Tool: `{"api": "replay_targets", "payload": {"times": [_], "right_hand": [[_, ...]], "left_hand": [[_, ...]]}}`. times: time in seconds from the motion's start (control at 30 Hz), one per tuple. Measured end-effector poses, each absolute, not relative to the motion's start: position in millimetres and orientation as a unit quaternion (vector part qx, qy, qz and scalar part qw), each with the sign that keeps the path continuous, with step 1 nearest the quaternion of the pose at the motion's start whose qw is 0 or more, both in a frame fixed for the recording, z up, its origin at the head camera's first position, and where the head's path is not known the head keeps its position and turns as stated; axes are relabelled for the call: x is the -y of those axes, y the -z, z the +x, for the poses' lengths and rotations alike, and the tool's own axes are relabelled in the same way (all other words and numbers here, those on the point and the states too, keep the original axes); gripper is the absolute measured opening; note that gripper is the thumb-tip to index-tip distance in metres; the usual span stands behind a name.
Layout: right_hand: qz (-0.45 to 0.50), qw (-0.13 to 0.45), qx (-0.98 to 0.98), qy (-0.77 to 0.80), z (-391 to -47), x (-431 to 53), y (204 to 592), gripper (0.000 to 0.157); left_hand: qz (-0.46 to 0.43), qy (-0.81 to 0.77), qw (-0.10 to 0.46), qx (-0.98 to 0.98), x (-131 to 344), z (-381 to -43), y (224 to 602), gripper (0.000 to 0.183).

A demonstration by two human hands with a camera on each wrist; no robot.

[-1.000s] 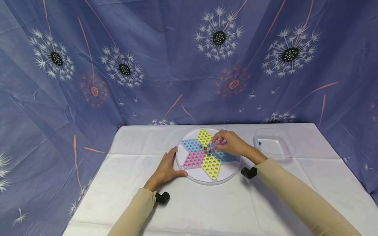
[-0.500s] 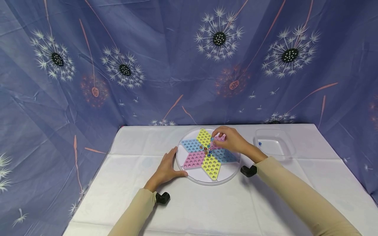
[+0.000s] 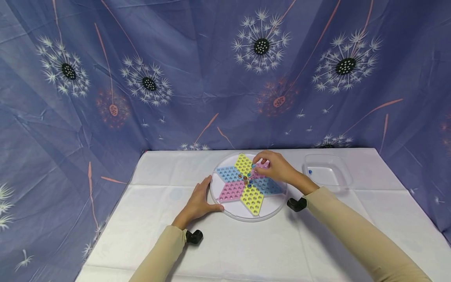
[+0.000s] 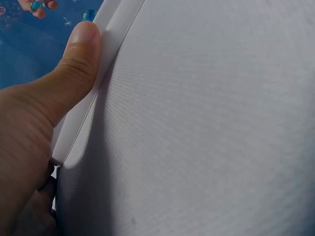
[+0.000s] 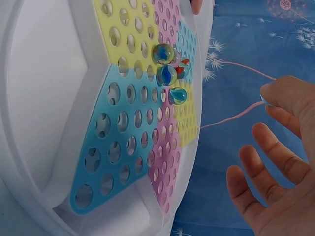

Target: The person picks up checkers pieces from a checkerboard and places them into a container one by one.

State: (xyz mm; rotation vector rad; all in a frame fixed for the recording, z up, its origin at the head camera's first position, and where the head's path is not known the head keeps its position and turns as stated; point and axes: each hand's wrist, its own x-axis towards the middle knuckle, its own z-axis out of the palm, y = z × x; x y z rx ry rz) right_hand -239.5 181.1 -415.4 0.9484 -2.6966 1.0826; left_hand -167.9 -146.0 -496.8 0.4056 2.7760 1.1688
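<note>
A round white Chinese checkers board [image 3: 249, 219] lies on the table, its star made of yellow, pink and blue holed points. My left hand [image 3: 198, 201] rests at the board's left edge, fingers extended and thumb on the rim. Above the far right part of the star, my right hand [image 3: 276, 167] pinches a light-blue marble [image 3: 253, 166] between thumb and index finger. In the right wrist view its other fingers are spread, and the marble is mostly hidden. Several marbles sit near the star's centre, among them a dark-blue swirled marble [image 5: 167, 75] and a teal marble [image 5: 178, 96].
To the right of the board stands a clear plastic container [image 3: 347, 176] with a blue marble [image 3: 310, 172] at its left side. A white cloth covers the table [image 3: 246, 250]. Behind it hangs a blue curtain [image 3: 197, 78] with dandelions.
The right hand has lifted and shifted slightly back from the star's centre, so the pinched marble shows more plainly. Over the last half second little differs. The left hand stays at the rim.
</note>
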Motion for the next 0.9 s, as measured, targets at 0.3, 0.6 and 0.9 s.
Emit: {"api": "replay_targets", "payload": {"times": [0.3, 0.6, 0.9], "right_hand": [[0.297, 0.047, 0.888, -0.349, -240, -193, 417, 0.017], [0.273, 0.049, 0.898, -0.343, -238, -220, 411, 0.019], [0.238, 0.078, 0.913, -0.322, -234, -260, 404, 0.016]], "left_hand": [[0.126, -0.388, 0.056, -0.911, 146, -169, 498, 0.128], [0.13, -0.388, 0.055, -0.911, 146, -168, 499, 0.128], [0.13, -0.39, 0.048, -0.91, 145, -167, 499, 0.128]]}}
